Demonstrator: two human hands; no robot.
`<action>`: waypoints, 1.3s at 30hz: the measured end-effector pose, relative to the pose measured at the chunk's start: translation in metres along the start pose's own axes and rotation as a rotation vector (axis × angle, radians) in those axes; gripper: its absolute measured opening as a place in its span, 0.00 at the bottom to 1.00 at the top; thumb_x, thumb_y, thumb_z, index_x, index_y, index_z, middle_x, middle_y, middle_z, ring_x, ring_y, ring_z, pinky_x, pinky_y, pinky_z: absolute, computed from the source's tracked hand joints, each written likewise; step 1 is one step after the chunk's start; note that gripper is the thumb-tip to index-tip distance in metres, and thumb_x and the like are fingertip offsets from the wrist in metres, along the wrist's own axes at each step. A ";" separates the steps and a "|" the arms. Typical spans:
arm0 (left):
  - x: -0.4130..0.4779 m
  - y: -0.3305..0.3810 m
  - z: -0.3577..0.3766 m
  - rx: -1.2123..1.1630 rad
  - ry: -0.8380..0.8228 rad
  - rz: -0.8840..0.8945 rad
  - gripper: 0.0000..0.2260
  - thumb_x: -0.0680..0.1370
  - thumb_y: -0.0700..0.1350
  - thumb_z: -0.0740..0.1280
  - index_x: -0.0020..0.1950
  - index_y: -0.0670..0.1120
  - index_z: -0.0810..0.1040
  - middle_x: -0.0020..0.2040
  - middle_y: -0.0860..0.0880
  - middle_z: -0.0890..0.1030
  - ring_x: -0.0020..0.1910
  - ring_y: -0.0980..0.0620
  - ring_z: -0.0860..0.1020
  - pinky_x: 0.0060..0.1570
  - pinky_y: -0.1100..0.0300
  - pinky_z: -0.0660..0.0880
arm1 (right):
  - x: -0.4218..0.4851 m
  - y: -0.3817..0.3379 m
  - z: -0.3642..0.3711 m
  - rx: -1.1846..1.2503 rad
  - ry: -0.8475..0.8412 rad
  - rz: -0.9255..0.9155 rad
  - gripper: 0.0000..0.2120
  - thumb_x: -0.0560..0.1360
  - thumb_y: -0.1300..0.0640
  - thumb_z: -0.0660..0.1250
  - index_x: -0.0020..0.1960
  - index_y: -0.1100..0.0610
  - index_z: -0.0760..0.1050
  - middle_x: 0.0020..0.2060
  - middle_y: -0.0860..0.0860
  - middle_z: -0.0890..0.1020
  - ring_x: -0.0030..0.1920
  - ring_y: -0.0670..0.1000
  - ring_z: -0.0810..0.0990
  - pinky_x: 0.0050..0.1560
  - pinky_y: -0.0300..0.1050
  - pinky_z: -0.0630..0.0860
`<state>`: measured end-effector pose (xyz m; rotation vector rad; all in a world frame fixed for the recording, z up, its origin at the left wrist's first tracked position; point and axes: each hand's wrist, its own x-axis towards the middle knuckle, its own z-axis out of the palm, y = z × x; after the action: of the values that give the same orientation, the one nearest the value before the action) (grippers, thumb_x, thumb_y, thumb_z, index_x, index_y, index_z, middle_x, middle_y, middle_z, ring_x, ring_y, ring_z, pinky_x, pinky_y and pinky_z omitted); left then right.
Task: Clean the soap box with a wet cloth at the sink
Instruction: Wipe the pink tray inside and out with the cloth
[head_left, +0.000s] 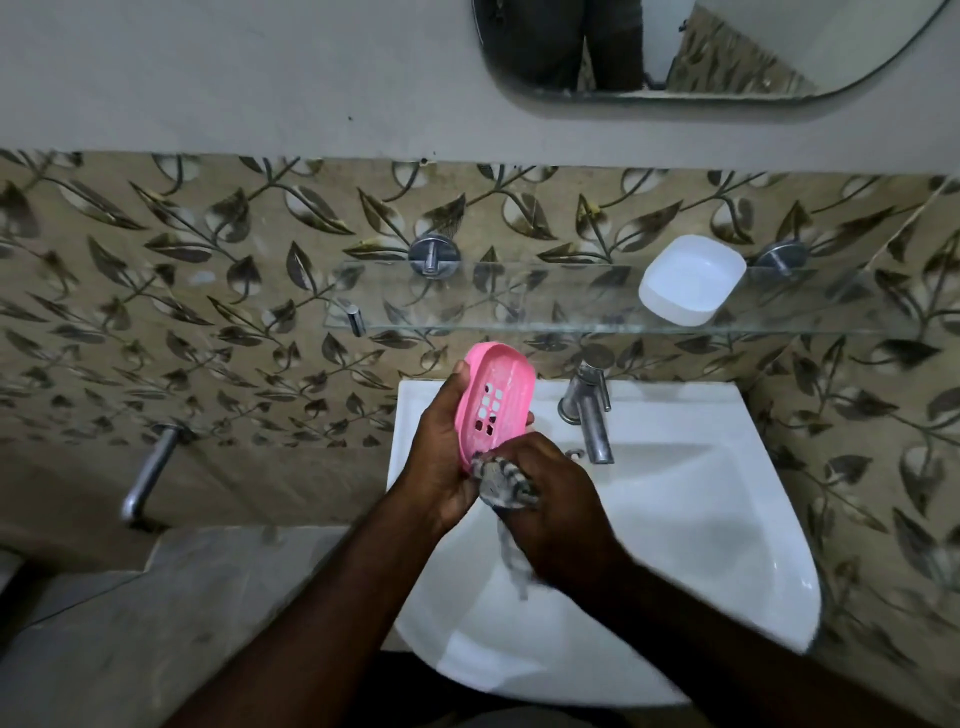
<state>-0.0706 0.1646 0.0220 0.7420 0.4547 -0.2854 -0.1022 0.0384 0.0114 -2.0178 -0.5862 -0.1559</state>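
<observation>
One soap box (496, 400) in left hand (441, 457) touches cloth (501, 483).

Plain grey upper wall (208, 78), beige tile band (156, 270) with dark leaf-and-vine pattern below it, rounded mirror (753, 47) top right, glass shelf (493, 301) on chrome brackets (434, 254), white sink (675, 410) with chrome tap (589, 415), second chrome tap (150, 473) at left, grey ledge (208, 561) beneath, dim light.

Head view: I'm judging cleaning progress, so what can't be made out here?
Head view:
Pink plastic soap box: underside and near end hidden by left hand and striped grey cloth.
Cloth's hanging tail: motion-blurred.
Right hand: fingertips hidden beneath the hand.
Wall mirror: cut off by top edge.
</observation>
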 end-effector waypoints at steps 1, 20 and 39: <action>0.000 0.000 0.002 0.009 -0.002 0.007 0.29 0.73 0.61 0.63 0.60 0.38 0.76 0.46 0.36 0.82 0.44 0.40 0.80 0.45 0.51 0.80 | 0.001 -0.007 0.008 0.087 0.061 0.070 0.08 0.68 0.58 0.68 0.47 0.53 0.78 0.43 0.48 0.78 0.44 0.48 0.79 0.44 0.48 0.76; -0.015 0.007 0.006 0.063 -0.022 -0.034 0.25 0.78 0.57 0.63 0.66 0.40 0.75 0.57 0.36 0.79 0.51 0.38 0.78 0.53 0.47 0.76 | -0.005 0.020 -0.025 -0.428 -0.083 -0.440 0.13 0.72 0.56 0.65 0.56 0.50 0.73 0.49 0.47 0.79 0.45 0.48 0.79 0.37 0.43 0.77; -0.015 -0.024 -0.010 -0.249 -0.088 0.186 0.37 0.56 0.58 0.79 0.58 0.39 0.77 0.49 0.37 0.76 0.51 0.38 0.73 0.68 0.41 0.61 | -0.003 -0.004 0.004 -0.124 -0.065 -0.133 0.20 0.65 0.63 0.67 0.56 0.48 0.76 0.52 0.43 0.76 0.50 0.47 0.80 0.49 0.40 0.77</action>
<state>-0.0964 0.1562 0.0093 0.5215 0.3282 -0.0841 -0.1069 0.0422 0.0117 -2.1101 -0.7693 -0.2122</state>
